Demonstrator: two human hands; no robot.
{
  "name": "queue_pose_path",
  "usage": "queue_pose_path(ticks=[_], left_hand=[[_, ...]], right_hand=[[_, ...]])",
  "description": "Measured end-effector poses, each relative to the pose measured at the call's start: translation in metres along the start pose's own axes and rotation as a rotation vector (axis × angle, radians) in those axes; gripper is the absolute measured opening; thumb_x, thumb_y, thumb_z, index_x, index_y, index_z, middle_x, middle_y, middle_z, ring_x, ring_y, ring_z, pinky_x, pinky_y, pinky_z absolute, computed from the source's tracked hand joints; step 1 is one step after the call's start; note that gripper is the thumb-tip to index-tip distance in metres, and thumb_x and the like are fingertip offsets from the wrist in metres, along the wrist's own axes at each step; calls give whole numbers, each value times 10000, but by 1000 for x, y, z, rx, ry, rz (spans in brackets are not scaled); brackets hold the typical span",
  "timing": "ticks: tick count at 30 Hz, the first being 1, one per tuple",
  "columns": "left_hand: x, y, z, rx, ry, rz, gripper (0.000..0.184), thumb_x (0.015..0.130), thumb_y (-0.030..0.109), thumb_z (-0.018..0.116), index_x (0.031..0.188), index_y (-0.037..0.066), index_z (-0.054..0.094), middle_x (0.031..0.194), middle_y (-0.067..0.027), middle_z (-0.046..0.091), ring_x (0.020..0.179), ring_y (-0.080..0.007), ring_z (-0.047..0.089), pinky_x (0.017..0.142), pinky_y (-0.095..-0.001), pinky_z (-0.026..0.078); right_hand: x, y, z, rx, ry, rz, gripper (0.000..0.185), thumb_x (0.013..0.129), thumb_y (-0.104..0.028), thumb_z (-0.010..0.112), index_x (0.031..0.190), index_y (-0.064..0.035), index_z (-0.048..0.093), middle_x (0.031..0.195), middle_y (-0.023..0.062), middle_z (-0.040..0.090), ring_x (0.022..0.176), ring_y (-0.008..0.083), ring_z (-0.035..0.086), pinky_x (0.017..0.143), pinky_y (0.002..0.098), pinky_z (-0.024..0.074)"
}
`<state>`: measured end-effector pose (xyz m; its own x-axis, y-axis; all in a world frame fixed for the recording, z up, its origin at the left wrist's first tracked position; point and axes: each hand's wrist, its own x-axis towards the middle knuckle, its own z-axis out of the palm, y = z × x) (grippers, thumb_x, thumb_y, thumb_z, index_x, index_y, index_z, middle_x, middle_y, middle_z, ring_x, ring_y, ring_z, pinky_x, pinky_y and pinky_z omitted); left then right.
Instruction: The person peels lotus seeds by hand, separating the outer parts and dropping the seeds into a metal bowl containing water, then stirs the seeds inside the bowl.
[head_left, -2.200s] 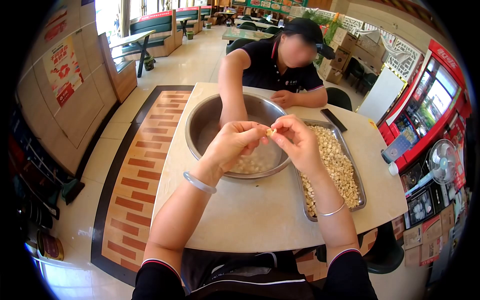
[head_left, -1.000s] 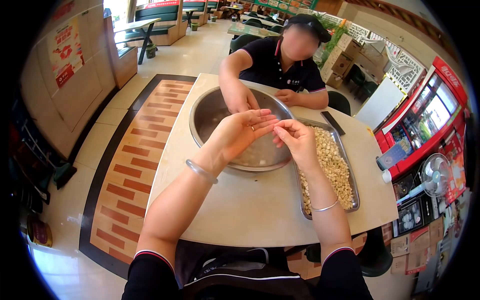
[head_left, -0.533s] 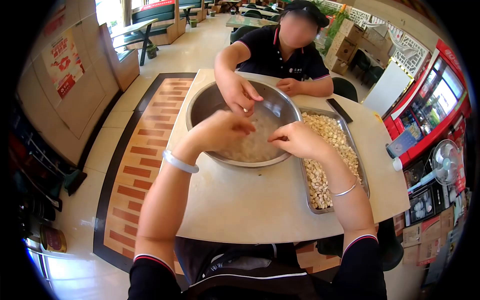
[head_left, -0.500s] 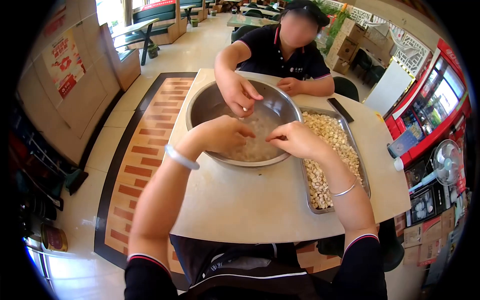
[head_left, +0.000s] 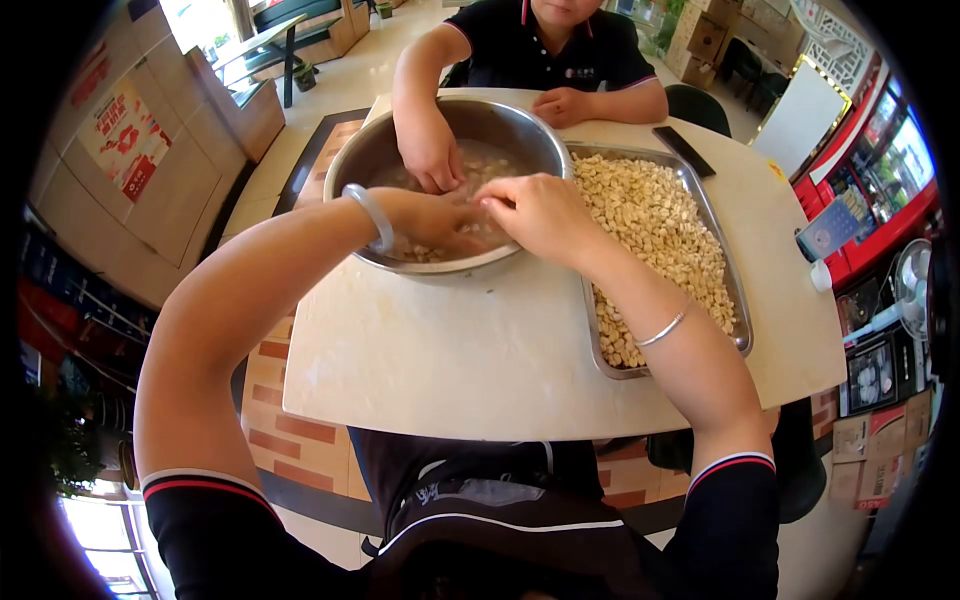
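Note:
A large steel bowl [head_left: 345,150] holds cloudy water with small pale pieces [head_left: 415,250] in it, like peeled cloves or beans. My left hand [head_left: 435,218], with a pale bangle at its wrist, reaches into the water with fingers stretched out and apart. Over the bowl's right side, my right hand [head_left: 545,215] has thumb and fingertips pinched together; whatever is between them is hidden. To the right, a steel tray [head_left: 600,345] is filled with similar cream-coloured pieces [head_left: 655,220].
Across the table [head_left: 430,350] sits another person, one hand [head_left: 430,155] dipped in the bowl and the other [head_left: 562,107] resting on the tabletop. A dark flat phone-like object [head_left: 684,150] lies beyond the tray. A small white cup [head_left: 821,276] is near the right edge.
My left hand has gone lower into the water with fingers extended, while my right stays pinched near the rim. The other person's hand has dropped into the bowl. The view has tilted downward.

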<state>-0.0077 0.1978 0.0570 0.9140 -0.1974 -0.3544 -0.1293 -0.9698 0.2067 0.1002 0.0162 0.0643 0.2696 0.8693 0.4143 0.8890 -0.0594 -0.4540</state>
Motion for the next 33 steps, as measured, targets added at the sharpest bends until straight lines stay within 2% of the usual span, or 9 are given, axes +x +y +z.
queue_pose_path(ticks=[3, 10, 12, 13, 16, 24, 27, 31, 33], left_hand=[[10, 10, 13, 84, 101, 5, 433, 936, 221, 524, 1346, 95, 468, 1342, -211, 447, 1234, -309, 474, 1015, -358, 383], [38, -17, 35, 292, 84, 72, 302, 866, 251, 582, 1086, 49, 623, 1126, -187, 604, 1064, -370, 559, 954, -495, 420], [63, -54, 51, 44, 126, 196, 225, 854, 203, 601, 991, 30, 644, 956, -164, 664, 939, -316, 620, 877, -403, 464], [41, -23, 24, 8, -38, 41, 229, 850, 206, 618, 980, 21, 657, 949, -161, 673, 904, -301, 635, 853, -374, 474], [7, 19, -18, -157, 134, -139, 280, 838, 242, 669, 1011, 23, 690, 956, -164, 687, 916, -291, 639, 829, -358, 479], [-33, 30, -51, -229, 361, -43, 227, 848, 148, 672, 1045, 47, 721, 922, -117, 689, 868, -229, 618, 849, -308, 470], [-42, 69, -69, -536, 498, -449, 178, 821, 111, 680, 981, 63, 741, 797, -83, 691, 779, -228, 623, 798, -307, 484], [-42, 41, -37, 5, 271, -243, 142, 809, 87, 692, 934, 41, 741, 720, -51, 680, 679, -178, 609, 670, -303, 499], [-46, 40, -42, -91, 470, -199, 156, 822, 100, 692, 959, 43, 739, 732, -64, 678, 718, -148, 612, 694, -275, 492]], right_hand=[[-7, 3, 1, 91, 144, -90, 196, 850, -155, 594, 992, -78, 707, 870, 119, 701, 769, 288, 673, 727, 390, 531], [-70, -30, -44, 480, 444, -165, 232, 806, 3, 638, 1034, -20, 669, 954, 92, 658, 858, 232, 651, 721, 320, 536], [-98, -38, -38, 409, 442, -253, 214, 795, 24, 636, 997, -38, 672, 953, 90, 642, 840, 232, 646, 701, 314, 535], [-109, -42, -31, 326, 430, -327, 207, 788, 33, 637, 976, -47, 670, 955, 88, 633, 815, 237, 644, 689, 316, 534], [-131, -47, -18, 331, 348, -334, 222, 768, 51, 640, 960, -59, 665, 956, 80, 622, 797, 255, 642, 669, 329, 533], [-142, -34, 16, 393, 280, -325, 234, 751, 60, 648, 957, -51, 656, 983, 79, 625, 805, 255, 642, 664, 322, 538], [-142, -38, 17, 398, 293, -331, 210, 759, 45, 647, 947, -49, 654, 997, 73, 625, 816, 251, 645, 676, 319, 540], [-143, -49, 14, 355, 200, -297, 172, 782, 14, 640, 941, -51, 655, 1007, 61, 626, 824, 241, 649, 688, 320, 540], [-143, -46, 9, 245, 163, -320, 151, 801, -2, 636, 943, -47, 661, 1011, 62, 633, 812, 240, 653, 690, 322, 539]])
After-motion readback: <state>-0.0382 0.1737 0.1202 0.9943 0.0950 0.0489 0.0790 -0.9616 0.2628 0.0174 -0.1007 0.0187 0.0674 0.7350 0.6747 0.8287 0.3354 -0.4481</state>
